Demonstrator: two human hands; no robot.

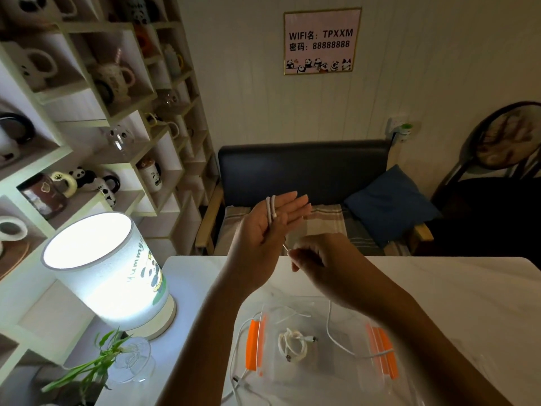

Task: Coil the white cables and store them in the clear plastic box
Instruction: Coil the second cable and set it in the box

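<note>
My left hand (pixel 270 227) is raised above the table's far edge, fingers stretched flat, with two turns of a white cable (pixel 271 210) wound around them. My right hand (pixel 317 254) is just to the right and lower, pinching the same cable's strand between its fingertips. The clear plastic box (pixel 348 358) with orange side latches stands on the white table under my forearms. A coiled white cable (pixel 292 344) lies inside it. More loose white cable (pixel 339 338) trails over the box's right side, and another strand (pixel 237 373) runs past its left side.
A lit table lamp (pixel 108 273) stands at the table's left, with a green plant in a glass vase (pixel 128 358) beside it. A dark bench with a blue cushion (pixel 389 205) lies beyond the table. Shelves of mugs fill the left wall.
</note>
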